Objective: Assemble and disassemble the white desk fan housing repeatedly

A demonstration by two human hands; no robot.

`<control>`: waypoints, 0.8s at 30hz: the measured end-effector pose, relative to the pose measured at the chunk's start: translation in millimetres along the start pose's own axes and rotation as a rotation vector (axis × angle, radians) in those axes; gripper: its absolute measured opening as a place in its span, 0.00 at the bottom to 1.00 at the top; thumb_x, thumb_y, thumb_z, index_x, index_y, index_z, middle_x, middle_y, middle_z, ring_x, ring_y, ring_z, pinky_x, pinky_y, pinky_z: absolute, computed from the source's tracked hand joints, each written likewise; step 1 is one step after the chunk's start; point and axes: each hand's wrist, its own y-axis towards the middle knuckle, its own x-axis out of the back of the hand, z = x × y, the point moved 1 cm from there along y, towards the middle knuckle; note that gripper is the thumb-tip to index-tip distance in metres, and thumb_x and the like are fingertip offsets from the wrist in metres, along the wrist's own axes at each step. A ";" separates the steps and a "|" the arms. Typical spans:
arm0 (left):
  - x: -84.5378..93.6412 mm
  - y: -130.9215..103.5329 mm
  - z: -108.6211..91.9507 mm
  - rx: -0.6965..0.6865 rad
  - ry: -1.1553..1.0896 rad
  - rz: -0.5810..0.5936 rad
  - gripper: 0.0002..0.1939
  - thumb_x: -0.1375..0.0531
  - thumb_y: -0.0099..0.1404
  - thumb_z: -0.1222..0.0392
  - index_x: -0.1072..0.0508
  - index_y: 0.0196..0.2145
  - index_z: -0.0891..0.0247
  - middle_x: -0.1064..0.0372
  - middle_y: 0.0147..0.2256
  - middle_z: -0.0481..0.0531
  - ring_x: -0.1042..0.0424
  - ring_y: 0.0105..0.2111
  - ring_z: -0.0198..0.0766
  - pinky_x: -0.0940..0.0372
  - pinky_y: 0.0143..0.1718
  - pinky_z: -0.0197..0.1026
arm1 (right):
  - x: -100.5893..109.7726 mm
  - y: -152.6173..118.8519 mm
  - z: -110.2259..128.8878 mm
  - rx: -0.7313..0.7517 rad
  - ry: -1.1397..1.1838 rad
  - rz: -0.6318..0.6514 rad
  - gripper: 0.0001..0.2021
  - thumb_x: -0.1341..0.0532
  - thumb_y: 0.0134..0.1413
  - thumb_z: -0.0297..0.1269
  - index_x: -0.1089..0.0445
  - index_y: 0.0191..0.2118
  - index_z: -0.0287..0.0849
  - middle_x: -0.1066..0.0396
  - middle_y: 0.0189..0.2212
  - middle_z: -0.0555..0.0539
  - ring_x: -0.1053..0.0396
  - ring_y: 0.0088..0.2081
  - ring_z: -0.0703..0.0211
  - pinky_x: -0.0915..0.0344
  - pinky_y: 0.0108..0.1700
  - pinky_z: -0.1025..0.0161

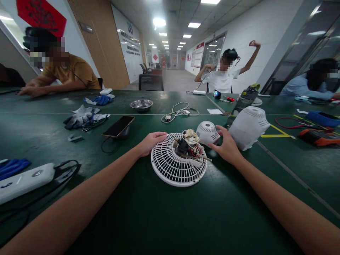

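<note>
A round white fan grille (166, 166) lies on the green table in front of me, with the bared fan motor (183, 147) and its thin wires on top. My left hand (151, 143) is closed on the grille's left rim, fingers along the edge. Just right of the motor is a white, slotted dome-shaped motor cover (206, 131). My right hand (227, 146) holds this cover at its right side, thumb low and fingers higher. Beyond that hand, a larger white plastic housing (249, 127) stands on the table.
A phone (119, 126), gloves (82, 117), a metal bowl (141, 105) and a white cable (180, 112) lie beyond my hands. At left sits a white power bank-like device (26, 182). A bottle (245, 99) and an orange-black meter (318, 137) are at right. Several people sit around the table.
</note>
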 end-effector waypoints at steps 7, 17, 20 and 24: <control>-2.7 -2.5 -2.0 -0.037 0.053 -0.022 0.13 0.33 0.65 0.64 0.23 0.48 0.66 0.20 0.39 0.57 0.21 0.31 0.34 0.25 0.35 0.37 | -4.6 5.0 -4.4 -0.285 0.247 0.021 0.46 0.26 0.37 0.48 0.42 0.63 0.47 0.24 0.36 0.47 0.24 0.37 0.43 0.28 0.43 0.44; 0.6 0.6 0.7 -0.044 0.091 -0.012 0.14 0.32 0.65 0.63 0.24 0.49 0.66 0.21 0.40 0.57 0.22 0.31 0.35 0.27 0.35 0.37 | -2.3 -14.3 69.4 -0.493 1.123 0.204 0.25 0.48 0.59 0.62 0.36 0.54 0.51 0.23 0.49 0.42 0.23 0.46 0.45 0.25 0.48 0.46; 0.8 1.2 0.7 -0.057 0.107 -0.003 0.15 0.32 0.65 0.61 0.24 0.49 0.66 0.21 0.41 0.57 0.22 0.32 0.35 0.27 0.35 0.38 | -6.4 -23.9 84.0 -0.341 1.095 0.088 0.29 0.36 0.54 0.52 0.41 0.60 0.56 0.26 0.53 0.46 0.25 0.49 0.46 0.26 0.53 0.44; -0.1 1.5 0.9 -0.066 0.140 0.005 0.17 0.31 0.64 0.58 0.25 0.50 0.65 0.21 0.43 0.58 0.22 0.35 0.38 0.27 0.38 0.41 | -2.1 -31.8 93.8 -0.113 0.855 0.184 0.42 0.28 0.49 0.46 0.48 0.66 0.56 0.26 0.49 0.45 0.26 0.50 0.44 0.29 0.57 0.38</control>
